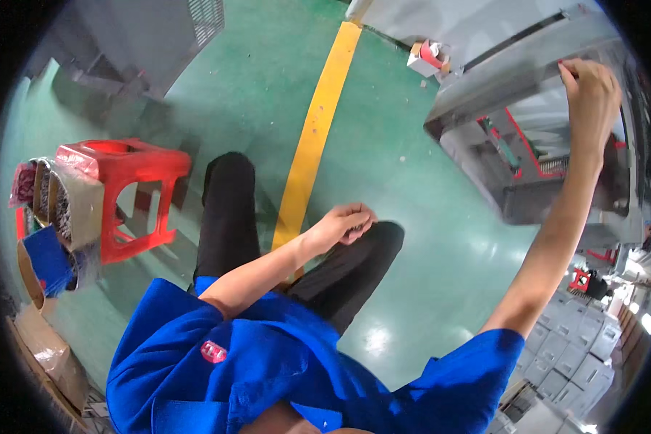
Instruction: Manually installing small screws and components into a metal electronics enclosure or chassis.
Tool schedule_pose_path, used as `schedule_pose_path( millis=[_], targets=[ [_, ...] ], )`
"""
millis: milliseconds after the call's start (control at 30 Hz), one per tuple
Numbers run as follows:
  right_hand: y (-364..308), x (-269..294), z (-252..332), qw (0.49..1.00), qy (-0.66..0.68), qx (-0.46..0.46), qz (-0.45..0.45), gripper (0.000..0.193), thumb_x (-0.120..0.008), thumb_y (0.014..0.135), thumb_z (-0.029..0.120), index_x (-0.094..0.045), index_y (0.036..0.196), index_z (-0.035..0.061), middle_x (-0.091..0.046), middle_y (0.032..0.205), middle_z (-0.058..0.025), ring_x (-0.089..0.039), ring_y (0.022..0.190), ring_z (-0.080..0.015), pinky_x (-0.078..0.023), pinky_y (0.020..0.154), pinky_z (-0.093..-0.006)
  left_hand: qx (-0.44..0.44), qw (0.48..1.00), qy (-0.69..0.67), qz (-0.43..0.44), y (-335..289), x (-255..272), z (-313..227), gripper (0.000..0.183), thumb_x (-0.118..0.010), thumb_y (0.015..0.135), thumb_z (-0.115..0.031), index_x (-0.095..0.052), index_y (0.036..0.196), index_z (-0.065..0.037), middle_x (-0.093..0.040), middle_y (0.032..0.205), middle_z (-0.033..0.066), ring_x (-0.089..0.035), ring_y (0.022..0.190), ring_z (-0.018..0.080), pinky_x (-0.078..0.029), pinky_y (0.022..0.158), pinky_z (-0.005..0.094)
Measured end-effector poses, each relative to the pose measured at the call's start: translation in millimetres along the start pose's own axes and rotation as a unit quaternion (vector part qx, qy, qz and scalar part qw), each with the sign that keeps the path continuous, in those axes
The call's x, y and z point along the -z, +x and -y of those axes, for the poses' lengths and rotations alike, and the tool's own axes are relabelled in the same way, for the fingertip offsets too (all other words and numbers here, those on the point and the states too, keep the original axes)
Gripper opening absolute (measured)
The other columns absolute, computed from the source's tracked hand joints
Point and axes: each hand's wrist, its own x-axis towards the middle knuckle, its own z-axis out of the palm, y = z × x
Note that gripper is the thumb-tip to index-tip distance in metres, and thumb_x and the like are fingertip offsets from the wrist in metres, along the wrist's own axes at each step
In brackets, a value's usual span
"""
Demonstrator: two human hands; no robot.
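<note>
My right hand is stretched out to the upper right, at the grey machine housing. Its fingers are bent together by the housing's upper edge, with a tiny red spot at the fingertips; what they grip is not clear. Below that hand, an opening in the housing shows red-edged parts and a green strip. My left hand hangs over my right knee with its fingers curled in. The inside of that hand is hidden, so anything in it cannot be made out.
On the left stands a red plastic stool beside open cardboard boxes of small parts. A yellow line crosses the green floor. A small white box lies by the machine's base. Grey crates are stacked at lower right.
</note>
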Motion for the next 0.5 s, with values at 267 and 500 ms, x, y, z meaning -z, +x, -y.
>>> schedule_pose_path(
  millis=[267, 500],
  targets=[
    [-77, 124, 210, 0.816, 0.455, -0.23, 0.272, 0.026, -0.07, 0.07, 0.025, -0.069, 0.087, 0.0057, -0.066, 0.085, -0.0104, -0.062, 0.081, -0.0216, -0.047, 0.072, -0.0318, -0.134, 0.988, -0.033, -0.064, -63, -8, 16, 0.016, -0.049, 0.093, -0.017, -0.056, 0.097, -0.004, -0.045, 0.07, -0.0033, -0.036, 0.052, 0.0046, -0.025, 0.043, 0.0203],
    [-200, 165, 343, 0.622, 0.656, -0.341, 0.259, 0.023, -0.07, 0.066, 0.015, -0.062, 0.082, 0.0008, -0.061, 0.079, -0.0094, -0.061, 0.074, -0.0217, -0.047, 0.068, -0.0324, -0.107, 0.991, -0.018, -0.076, -102, 0, 56, 0.013, -0.047, 0.092, -0.016, -0.052, 0.094, -0.004, -0.044, 0.071, -0.0026, -0.037, 0.056, 0.004, -0.028, 0.046, 0.0189]
  ],
)
